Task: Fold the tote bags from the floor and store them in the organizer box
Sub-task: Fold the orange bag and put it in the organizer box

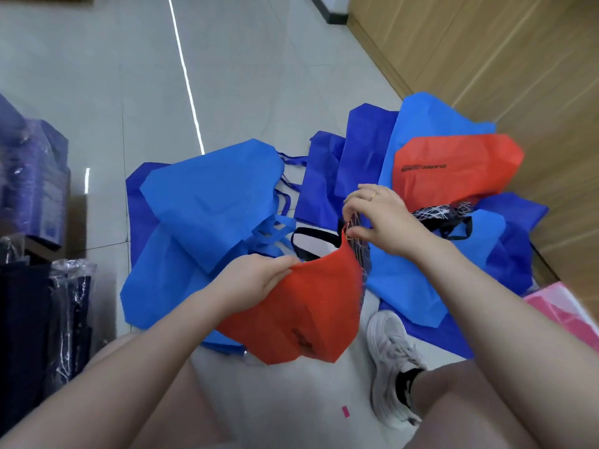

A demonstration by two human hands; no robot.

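Both hands pinch the red bag's [301, 315] top edge, left hand [256, 280] and right hand [379, 218], but a patterned bag [359, 251] beside it looks caught too, so lifting could drag both.

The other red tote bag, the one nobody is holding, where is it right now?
In the head view it lies upper right, the red tote bag on top of a light blue bag near the wooden wall, beyond the right hand.

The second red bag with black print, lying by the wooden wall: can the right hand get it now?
Probably not at once: the right hand is pinching the held red bag. The printed red bag lies uncovered on top, just beyond it.
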